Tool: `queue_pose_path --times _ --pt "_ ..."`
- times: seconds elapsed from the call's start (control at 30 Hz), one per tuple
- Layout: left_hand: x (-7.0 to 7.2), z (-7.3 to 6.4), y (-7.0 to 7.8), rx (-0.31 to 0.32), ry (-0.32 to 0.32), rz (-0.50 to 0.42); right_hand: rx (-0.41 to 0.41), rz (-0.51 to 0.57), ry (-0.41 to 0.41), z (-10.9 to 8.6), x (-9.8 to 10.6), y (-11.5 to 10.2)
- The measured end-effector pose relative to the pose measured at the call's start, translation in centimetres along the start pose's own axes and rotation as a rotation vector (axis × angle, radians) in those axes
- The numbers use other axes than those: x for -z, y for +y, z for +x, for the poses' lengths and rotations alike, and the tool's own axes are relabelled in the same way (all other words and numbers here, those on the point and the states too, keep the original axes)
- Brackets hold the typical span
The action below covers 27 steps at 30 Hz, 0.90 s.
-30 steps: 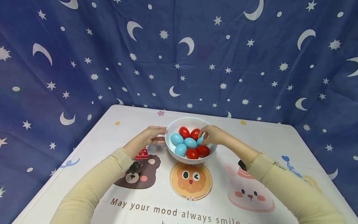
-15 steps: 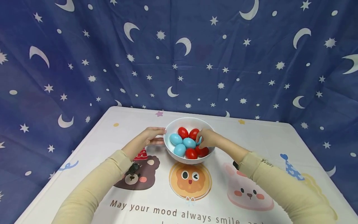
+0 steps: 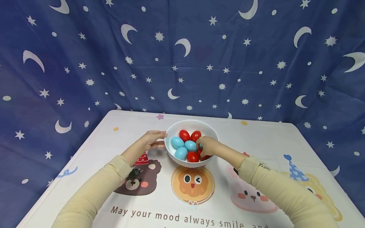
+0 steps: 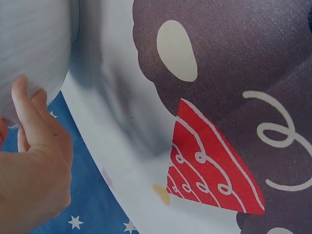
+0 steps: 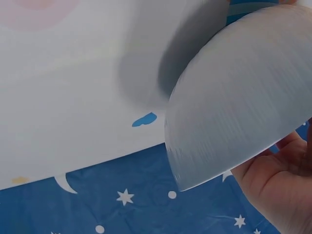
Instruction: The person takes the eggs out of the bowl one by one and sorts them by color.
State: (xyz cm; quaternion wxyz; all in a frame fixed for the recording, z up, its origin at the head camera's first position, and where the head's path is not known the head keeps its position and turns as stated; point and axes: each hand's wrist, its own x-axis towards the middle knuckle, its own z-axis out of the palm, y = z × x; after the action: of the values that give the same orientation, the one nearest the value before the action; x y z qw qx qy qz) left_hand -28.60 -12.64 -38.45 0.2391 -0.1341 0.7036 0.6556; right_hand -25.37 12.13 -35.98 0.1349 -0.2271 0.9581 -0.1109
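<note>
A white bowl (image 3: 174, 159) holds several red and light blue eggs. The left hand (image 3: 154, 139) lies at the bowl's left side, its fairly straight fingers touching the outer wall. In the left wrist view, the left hand (image 4: 41, 151) shows its fingertips against the bowl (image 4: 31, 48). The right hand (image 3: 209, 146) reaches into the bowl from the right. Its thumb and finger curl around a light blue egg (image 3: 201, 146), mostly hidden by the hand. A red egg (image 3: 193, 157) lies beside the thumb. In the right wrist view the bowl (image 5: 234, 102) hides the fingertips of the right hand (image 5: 280, 185).
The bowl stands on a white tablecloth (image 3: 128, 122) printed with cartoon faces and lettering. Behind the table hangs a dark blue curtain (image 3: 199, 85) with moons and stars. Two red eggs, including one red egg (image 3: 184, 135), lie at the bowl's back.
The right hand has sunk lower into the bowl and its fingers have closed in around the light blue egg. The left hand stays at the bowl's side. The whole view has shifted slightly.
</note>
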Motion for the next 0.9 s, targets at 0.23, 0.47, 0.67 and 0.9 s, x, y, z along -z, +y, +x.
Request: queue_pose_path --times 0.23,0.47,0.67,0.9 --pt "0.2 0.0 -0.1 0.002 0.001 -0.007 0.004 0.005 -0.024 -0.1 0.3 0.1" --pt "0.1 0.2 -0.1 -0.002 -0.001 -0.01 0.033 0.025 -0.033 -0.7 1.2 0.0" --pt "0.0 0.2 -0.1 0.0 -0.006 -0.023 0.08 0.012 0.002 -1.1 2.0 0.0" --pt "0.1 0.0 -0.1 -0.008 -0.009 -0.025 0.122 0.043 0.042 -1.2 2.3 0.8"
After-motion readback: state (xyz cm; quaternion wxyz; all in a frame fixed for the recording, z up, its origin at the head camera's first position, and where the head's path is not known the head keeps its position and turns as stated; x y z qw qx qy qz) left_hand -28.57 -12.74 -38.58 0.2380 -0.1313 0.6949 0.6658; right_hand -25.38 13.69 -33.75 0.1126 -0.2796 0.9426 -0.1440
